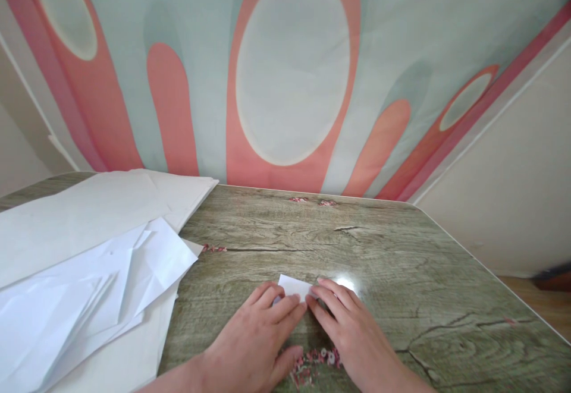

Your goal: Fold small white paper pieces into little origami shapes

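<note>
A small folded piece of white paper [294,286] lies on the wood-grain table [401,250] near its front middle. My left hand [259,339] lies flat on it from the left, fingers stretched over the paper's left part. My right hand [352,327] presses down from the right, its fingertips on the paper's right edge. The fingertips of both hands nearly meet. Most of the paper is hidden under the fingers; only its far corner shows.
A loose pile of white paper sheets [89,262] covers the table's left side. A pink and pale blue patterned cloth [289,72] hangs behind the table. A pale wall [513,191] stands at right. Worn pink spots mark the tabletop.
</note>
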Tool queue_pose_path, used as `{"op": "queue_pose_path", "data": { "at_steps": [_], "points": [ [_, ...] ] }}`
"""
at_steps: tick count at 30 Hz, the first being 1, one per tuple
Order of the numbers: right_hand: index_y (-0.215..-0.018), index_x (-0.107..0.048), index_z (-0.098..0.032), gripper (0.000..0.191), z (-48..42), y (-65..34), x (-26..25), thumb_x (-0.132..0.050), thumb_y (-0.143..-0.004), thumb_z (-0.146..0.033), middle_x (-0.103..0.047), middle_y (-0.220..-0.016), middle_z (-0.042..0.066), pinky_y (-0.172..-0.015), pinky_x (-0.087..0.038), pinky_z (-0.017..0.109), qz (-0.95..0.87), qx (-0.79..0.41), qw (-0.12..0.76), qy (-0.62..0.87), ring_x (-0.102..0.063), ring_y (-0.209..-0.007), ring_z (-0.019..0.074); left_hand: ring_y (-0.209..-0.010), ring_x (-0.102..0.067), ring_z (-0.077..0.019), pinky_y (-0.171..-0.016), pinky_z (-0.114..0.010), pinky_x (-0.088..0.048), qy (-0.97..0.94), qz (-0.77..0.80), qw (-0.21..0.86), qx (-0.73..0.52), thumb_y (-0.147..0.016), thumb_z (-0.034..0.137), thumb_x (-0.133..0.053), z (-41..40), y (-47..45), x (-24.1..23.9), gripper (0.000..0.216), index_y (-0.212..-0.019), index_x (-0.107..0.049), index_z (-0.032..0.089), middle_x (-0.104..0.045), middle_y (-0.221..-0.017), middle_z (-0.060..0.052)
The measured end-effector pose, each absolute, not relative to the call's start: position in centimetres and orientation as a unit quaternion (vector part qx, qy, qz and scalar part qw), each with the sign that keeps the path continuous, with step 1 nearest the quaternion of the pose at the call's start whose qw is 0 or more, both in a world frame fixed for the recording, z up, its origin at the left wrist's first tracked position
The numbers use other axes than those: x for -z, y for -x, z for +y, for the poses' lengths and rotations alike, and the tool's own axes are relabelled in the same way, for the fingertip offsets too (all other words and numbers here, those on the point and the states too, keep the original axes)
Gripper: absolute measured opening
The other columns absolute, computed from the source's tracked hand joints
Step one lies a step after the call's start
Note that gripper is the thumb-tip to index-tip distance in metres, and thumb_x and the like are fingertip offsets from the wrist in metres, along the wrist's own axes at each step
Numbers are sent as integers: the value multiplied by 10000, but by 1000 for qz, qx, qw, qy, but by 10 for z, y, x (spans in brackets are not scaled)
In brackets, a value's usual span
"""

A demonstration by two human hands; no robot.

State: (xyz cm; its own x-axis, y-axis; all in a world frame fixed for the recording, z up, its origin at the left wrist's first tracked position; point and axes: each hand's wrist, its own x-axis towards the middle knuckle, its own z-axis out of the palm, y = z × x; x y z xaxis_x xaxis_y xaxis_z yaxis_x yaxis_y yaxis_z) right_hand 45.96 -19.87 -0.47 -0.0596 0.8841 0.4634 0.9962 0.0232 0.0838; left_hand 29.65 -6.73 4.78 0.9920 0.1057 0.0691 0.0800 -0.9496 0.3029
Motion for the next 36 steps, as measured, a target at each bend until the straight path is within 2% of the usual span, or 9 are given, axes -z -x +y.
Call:
{"op": "queue_pose_path", "data": {
  "at_steps": [6, 13, 18, 29, 32, 34, 36],
  "points": [
    [-1084, -621, -133, 233, -198, -457, 5, -454, -924, -156, -630, -1093, 98, -891, -479, 364, -698, 189, 146, 675, -510, -1111, 229, -1082, -465, -235, -1032, -411, -320, -986, 57, 149, -42, -897, 407, -506, -67, -297, -44, 455, -1317, -429, 253, -562, -1177, -4],
    [-1099, -604, -119, 245, -198, -458, 9, -585, -867, -196, -625, -1094, 99, -922, -455, 366, -706, 192, 113, 672, -491, -1135, 230, -1196, -441, -252, -1044, -435, -304, -996, 40, 73, -43, -927, 453, -440, -69, -298, -38, 450, -1312, -448, 221, -540, -1268, -42],
    [-1081, -616, -126, 211, -198, -458, 4, -507, -912, -193, -630, -1071, 97, -916, -456, 367, -703, 185, 127, 675, -494, -1134, 232, -1208, -446, -264, -1031, -433, -319, -997, 40, 37, -55, -935, 451, -412, -72, -296, -35, 415, -1248, -512, 196, -561, -1251, -57],
    [-1071, -628, -154, 220, -198, -458, 2, -462, -933, -202, -617, -1066, 99, -909, -455, 379, -695, 205, 132, 676, -475, -1153, 258, -1202, -456, -263, -1050, -418, -314, -998, 18, 23, -50, -923, 305, -436, -70, -293, -43, 314, -1134, -596, 136, -600, -1186, -99],
    [-1056, -633, -134, 223, -197, -457, 2, -461, -923, -183, -626, -1029, 102, -864, -479, 373, -692, 212, 128, 678, -521, -1066, 258, -1191, -470, -232, -1063, -395, -313, -996, 10, 69, -62, -899, 195, -470, -59, -291, -44, 237, -1097, -602, 183, -601, -1188, -51],
    [-1074, -624, -119, 232, -198, -456, 4, -463, -910, -153, -633, -1014, 96, -822, -498, 356, -695, 204, 128, 677, -549, -989, 247, -1189, -472, -211, -1054, -383, -332, -991, 20, 99, -85, -890, 125, -462, -48, -290, -41, 230, -1050, -608, 201, -612, -1160, -30],
    [-1107, -608, -110, 259, -198, -456, 6, -456, -898, -116, -636, -1020, 92, -788, -512, 335, -700, 190, 128, 677, -564, -933, 233, -1201, -459, -209, -1037, -395, -355, -986, 22, 116, -116, -883, 82, -444, -38, -290, -36, 277, -1082, -591, 210, -601, -1175, -36]
  ]
}}
